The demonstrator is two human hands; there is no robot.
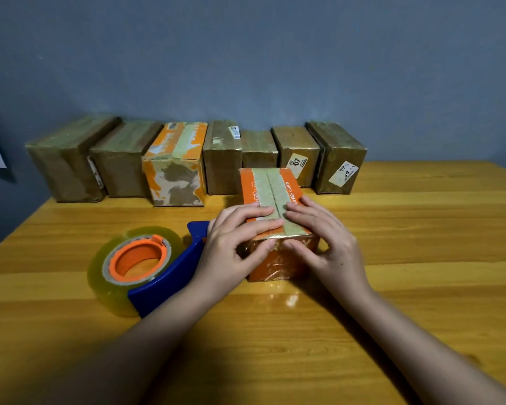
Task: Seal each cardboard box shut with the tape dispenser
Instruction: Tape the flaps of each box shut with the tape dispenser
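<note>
Both hands sit nearest me, laid on one orange box (275,217) at the middle of the wooden surface (421,258). I see the left hand (234,247) and the right hand (324,244) with fingers (260,213) straight across the taped top flaps and thumbs pressing its near face. One blue tape dispenser (146,267) lies on its side just left of the box, its roll facing up. Seven taped boxes (193,159) line the wall behind.
</note>
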